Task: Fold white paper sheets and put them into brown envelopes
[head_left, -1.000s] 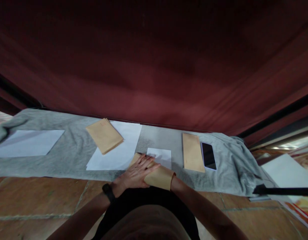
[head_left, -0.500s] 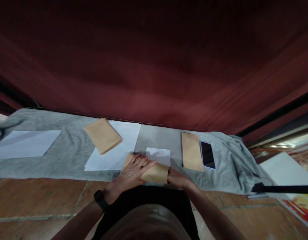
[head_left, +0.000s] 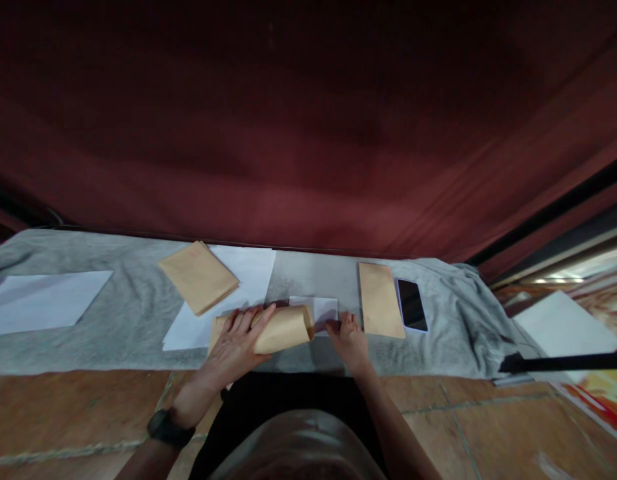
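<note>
A brown paper envelope lies in front of me, its right end bulging open. My left hand grips its left part, fingers over the far edge and thumb along the top. Just beyond the envelope rests a small folded white paper, partly covered by it. My right hand is at that paper's right edge, thumb and curled fingers closed on it. How firmly the fingertips hold the paper is hard to see.
Brown envelopes lie on white sheets at left, with another white sheet farther left. Another brown envelope and a phone lie right on the grey cloth. A dark red surface rises behind.
My left hand has shifted left with the envelope, whose right end now gapes open. My right hand has come out of the envelope's end and moved to the small white paper.
</note>
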